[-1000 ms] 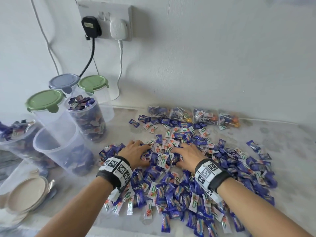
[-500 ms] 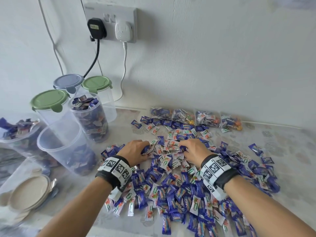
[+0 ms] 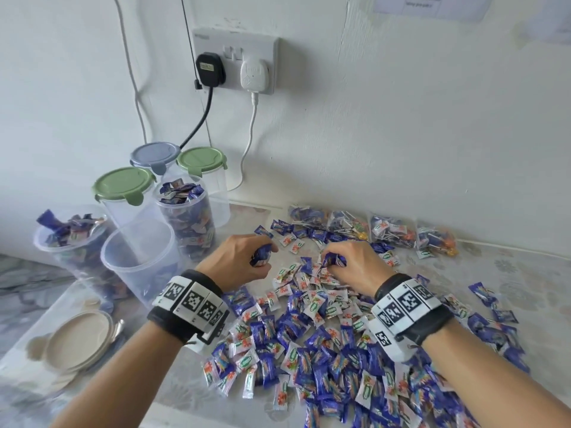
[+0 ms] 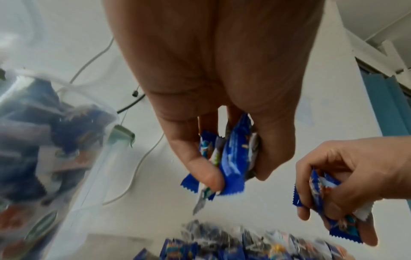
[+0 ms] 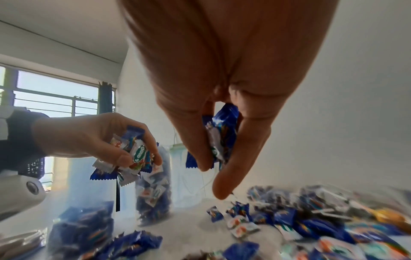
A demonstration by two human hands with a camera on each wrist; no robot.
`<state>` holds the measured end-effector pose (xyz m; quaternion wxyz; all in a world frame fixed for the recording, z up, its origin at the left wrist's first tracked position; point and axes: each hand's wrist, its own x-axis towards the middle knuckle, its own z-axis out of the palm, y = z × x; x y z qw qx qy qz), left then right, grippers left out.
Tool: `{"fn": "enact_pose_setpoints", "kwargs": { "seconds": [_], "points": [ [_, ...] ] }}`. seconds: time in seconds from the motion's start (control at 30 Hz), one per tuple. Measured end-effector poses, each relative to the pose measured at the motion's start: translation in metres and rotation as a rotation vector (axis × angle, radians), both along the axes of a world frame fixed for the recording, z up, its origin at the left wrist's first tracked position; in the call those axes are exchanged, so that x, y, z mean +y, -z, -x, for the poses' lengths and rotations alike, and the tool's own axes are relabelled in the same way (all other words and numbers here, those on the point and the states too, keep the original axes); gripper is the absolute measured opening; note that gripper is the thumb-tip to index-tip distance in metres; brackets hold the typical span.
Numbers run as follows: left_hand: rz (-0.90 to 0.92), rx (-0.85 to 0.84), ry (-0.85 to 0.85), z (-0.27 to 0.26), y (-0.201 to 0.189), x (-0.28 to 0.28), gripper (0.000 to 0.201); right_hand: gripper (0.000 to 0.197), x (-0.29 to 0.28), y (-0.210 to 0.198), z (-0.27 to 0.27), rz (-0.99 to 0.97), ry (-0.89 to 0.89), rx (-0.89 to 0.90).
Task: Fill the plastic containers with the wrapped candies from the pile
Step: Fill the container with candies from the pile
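- Blue and white wrapped candies lie in a pile over the middle and near right of the worktop; only the head view shows its full spread.
- Left wrist view alone shows the left hand from beneath: thumb and fingers curl round a bunch of candies, wrapper ends sticking out below.
- Right wrist view shows the right hand pinching its own small bunch between thumb and fingers, and a barred window that the head view lacks.
- Half a second ago both hands pressed into the pile; now both are lifted clear of it, each gripping candies, neither spread.
- Clear plastic containers stand at the worktop's left edge: an open one just left of the left hand, holding few candies, and a full one behind it.
- Three lidded containers stand further back towards the wall, two with green lids and one grey-blue.
- Loose beige lids lie at the near left corner.
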<state>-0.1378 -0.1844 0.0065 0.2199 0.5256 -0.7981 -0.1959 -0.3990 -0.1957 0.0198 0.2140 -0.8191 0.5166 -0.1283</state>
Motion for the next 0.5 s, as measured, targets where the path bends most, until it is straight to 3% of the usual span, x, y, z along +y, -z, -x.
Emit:
{"fn": "enact_pose_setpoints", "kwargs": {
  "seconds": [0.27, 0.5],
  "points": [
    [0.174, 0.048, -0.033, -0.04, -0.051, 0.025, 0.028, 0.014, -0.015, -0.038, -0.054, 0.078, -0.156, -0.049],
    [0.25, 0.059, -0.199, -0.091, -0.076, 0.04, 0.026, 0.016, -0.029, -0.058, -0.111, 0.048, -0.288, -0.141]
  ]
}}
